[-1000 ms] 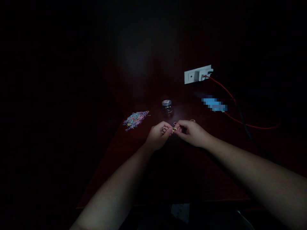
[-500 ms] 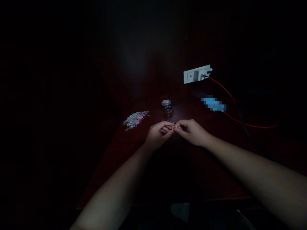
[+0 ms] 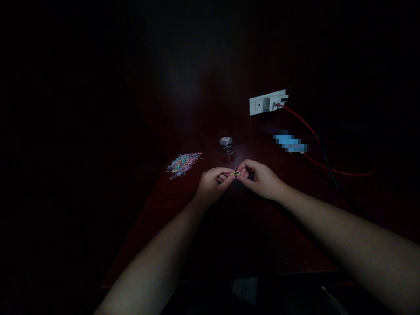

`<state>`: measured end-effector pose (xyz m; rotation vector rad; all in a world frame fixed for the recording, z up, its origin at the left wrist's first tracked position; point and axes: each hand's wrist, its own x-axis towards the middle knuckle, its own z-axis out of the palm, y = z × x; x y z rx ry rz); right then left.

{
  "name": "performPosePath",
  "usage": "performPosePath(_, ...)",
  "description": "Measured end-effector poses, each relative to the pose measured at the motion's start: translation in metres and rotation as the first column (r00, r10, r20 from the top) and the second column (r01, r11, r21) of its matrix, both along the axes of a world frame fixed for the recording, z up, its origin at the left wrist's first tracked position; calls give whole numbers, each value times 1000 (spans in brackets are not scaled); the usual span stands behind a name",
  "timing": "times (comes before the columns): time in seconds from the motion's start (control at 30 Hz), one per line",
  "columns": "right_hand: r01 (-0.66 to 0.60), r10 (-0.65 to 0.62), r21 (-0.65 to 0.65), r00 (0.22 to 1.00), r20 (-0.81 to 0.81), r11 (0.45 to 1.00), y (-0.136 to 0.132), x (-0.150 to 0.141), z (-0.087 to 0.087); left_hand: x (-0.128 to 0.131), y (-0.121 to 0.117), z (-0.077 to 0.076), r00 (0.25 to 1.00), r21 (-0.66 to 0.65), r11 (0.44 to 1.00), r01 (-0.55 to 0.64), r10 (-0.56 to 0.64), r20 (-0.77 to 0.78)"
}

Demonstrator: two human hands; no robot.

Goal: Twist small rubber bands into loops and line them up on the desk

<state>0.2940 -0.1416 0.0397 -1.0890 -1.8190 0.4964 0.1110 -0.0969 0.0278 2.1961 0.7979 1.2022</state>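
Note:
A small yellow rubber band (image 3: 235, 173) is stretched into a narrow loop between my two hands, above the dark red table. My left hand (image 3: 214, 183) pinches its left end between thumb and fingertips. At the other end, my right hand (image 3: 260, 178) has its thumb and fingers closed on the band. A bit of another, darker band shows just behind the fingertips, partly hidden by them. To the left lies a loose pile of multicoloured rubber bands (image 3: 184, 164). Behind my hands a small clear jar (image 3: 226, 146) stands upright with its lid on.
On the back wall is a white socket plate (image 3: 259, 105) with a charger (image 3: 272, 103) plugged in. A red cable (image 3: 302, 119) runs from it across the right side. A blurred blue object (image 3: 290, 142) lies at the back right. The surroundings are very dark.
The yellow band was a rounder ring and now is drawn out lengthwise, pointed toward my left fingertips. Both hands stay nearly in place; the view has shifted slightly.

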Motion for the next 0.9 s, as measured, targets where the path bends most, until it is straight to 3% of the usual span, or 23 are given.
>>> performPosePath(0.4, 10, -14, 75, 999, 43, 997, 1, 2, 1, 1, 0, -1, 1000, -2, 1000, -11, 11, -13)
performPosePath(0.63, -61, 61, 35, 998, 23, 998, -2, 0, 1, 1, 1, -2, 1000, 4, 1000, -12, 12, -15)
performPosePath(0.8, -3, -7, 100, 995, 99, 995, 1, 6, 2, 2, 1, -2, 1000, -13, 1000, -12, 11, -29)
performPosePath(0.9, 71, -85, 131, 991, 103, 989, 8, 17, 3, -1, 5, -4, 998, -28, 997, -69, 69, -17)
